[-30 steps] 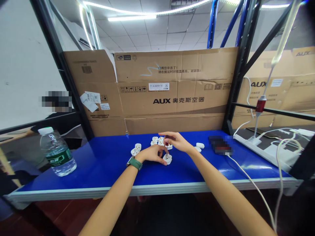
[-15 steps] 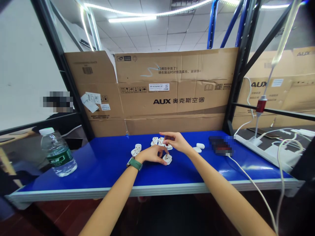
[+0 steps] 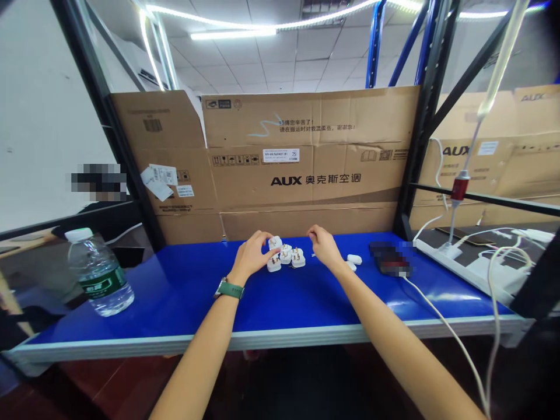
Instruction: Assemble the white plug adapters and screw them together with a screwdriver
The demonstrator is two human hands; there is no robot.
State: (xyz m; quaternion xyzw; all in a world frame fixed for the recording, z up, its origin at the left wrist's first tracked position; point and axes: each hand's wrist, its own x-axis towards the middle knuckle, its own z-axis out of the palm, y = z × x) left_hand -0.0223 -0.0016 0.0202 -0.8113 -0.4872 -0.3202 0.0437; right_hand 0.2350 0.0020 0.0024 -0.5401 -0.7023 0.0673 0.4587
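My left hand (image 3: 251, 256), with a green-strapped watch (image 3: 230, 289) at the wrist, has thumb and fingers closed about a white plug (image 3: 275, 241) at the back of a small cluster. Beside it stand several more white plugs, among them a front one (image 3: 273, 265), a middle one (image 3: 286, 254) and a right one (image 3: 298, 258), their brass pins pointing up. To the right of the cluster my right hand (image 3: 324, 248) is raised above the table, fingers pinched. A thin light tip shows below them, apparently a screwdriver (image 3: 313, 255); its handle is hidden by the fingers.
Two small white pieces (image 3: 354, 259) lie right of my right hand. Beyond them rests a dark phone (image 3: 390, 259) with a white cable (image 3: 441, 318). A water bottle (image 3: 101, 274) stands at left. Cardboard (image 3: 306, 192) backs the blue table (image 3: 184, 309); a power strip (image 3: 464, 268) runs along the right.
The plug that stood near the front has moved back to the cluster. My left hand has gone back and left to the plugs, and my right hand has lifted off to the right.
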